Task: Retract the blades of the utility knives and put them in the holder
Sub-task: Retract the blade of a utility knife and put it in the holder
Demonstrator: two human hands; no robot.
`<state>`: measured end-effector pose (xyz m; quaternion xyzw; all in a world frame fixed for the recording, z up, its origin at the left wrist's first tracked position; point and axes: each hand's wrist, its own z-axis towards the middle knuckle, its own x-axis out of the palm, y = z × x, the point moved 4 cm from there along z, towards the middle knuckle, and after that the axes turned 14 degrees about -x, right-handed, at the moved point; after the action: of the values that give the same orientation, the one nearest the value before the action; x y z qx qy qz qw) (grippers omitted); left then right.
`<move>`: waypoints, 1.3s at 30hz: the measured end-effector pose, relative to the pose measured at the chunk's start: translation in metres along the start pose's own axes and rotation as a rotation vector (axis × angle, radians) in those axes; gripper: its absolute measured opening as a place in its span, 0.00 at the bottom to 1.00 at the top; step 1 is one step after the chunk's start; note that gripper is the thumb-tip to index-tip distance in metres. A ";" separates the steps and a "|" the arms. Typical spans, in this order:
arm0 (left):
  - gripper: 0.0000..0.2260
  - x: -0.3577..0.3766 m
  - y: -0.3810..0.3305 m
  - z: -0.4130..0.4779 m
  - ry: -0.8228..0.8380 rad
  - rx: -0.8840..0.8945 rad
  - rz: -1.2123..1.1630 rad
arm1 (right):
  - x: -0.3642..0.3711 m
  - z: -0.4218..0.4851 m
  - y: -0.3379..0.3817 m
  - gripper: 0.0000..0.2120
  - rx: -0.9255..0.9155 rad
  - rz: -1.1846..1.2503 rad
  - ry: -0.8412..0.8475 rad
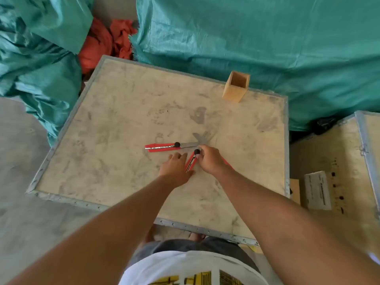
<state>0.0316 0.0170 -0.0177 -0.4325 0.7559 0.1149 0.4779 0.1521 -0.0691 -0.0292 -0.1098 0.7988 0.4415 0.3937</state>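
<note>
Knives: three red utility knives lie at the centre of the bench (115, 112), blades out and crossing at one point just above the hands.
Left knife (162, 146): lies flat and untouched, left of centre, its black slider knob toward the blade.
Middle knife (190, 161): lies slanted between the two hands, its black knob at the upper end.
Third knife (227, 162): mostly hidden under the right wrist; only a red sliver shows.
Left hand (175, 168): fingers spread flat on the bench, its edge against the middle knife's body, pinning it rather than gripping it.
Right hand (209, 159): fingertips pinched narrow at the middle knife's knob; whether they clamp it I cannot tell.
Holder (236, 87): open wooden box, upright, upper right of the bench near its far edge, well apart from the knives.
Handling: judged light, stiff and slim; the plastic bodies are probably a bit slick, the thin blades sharp and brittle.
Where to hold: the red body behind the knob, thumb on the knob, fingers away from the crossed steel.
</note>
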 end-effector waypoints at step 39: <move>0.32 -0.037 0.034 -0.037 0.121 -0.013 -0.767 | -0.026 0.005 0.060 0.13 -0.060 0.470 -0.337</move>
<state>-0.0114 0.0358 0.0233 -0.6928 0.5652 -0.0931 0.4380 0.1409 -0.0348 0.0256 0.1416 0.7122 0.5560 0.4043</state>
